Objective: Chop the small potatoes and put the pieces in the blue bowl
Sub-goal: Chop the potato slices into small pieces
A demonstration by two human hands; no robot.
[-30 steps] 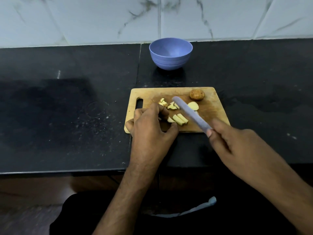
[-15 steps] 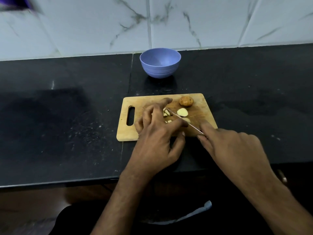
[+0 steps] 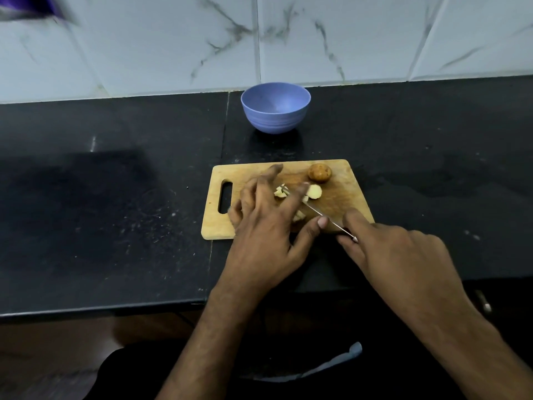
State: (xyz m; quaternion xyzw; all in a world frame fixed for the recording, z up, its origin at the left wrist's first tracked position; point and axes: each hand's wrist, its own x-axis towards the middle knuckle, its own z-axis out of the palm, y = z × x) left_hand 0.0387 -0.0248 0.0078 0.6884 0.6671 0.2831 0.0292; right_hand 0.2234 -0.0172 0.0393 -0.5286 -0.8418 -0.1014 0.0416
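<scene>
Pale cut potato pieces (image 3: 281,192) are scattered mid-board, beside one whole brown potato (image 3: 319,172); the blue bowl (image 3: 275,108) (upright) is set well behind.

On the black desk (image 3: 115,197) a wooden cutting board (image 3: 219,226) carries one whole potato (image 3: 319,172), a halved piece (image 3: 315,192) and small chopped pieces (image 3: 279,192). The left hand (image 3: 268,226) spreads over the pieces; the right hand (image 3: 403,255) holds a knife (image 3: 326,217). The blue bowl (image 3: 275,111) stands behind.

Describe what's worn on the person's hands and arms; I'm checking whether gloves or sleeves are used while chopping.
Nothing is worn. The left hand and right hand are bare, with no gloves, rings, watch or bracelets visible. Both forearms are uncovered to the frame's bottom edge, with no sleeves showing. Fingernails are short and unpainted.
</scene>
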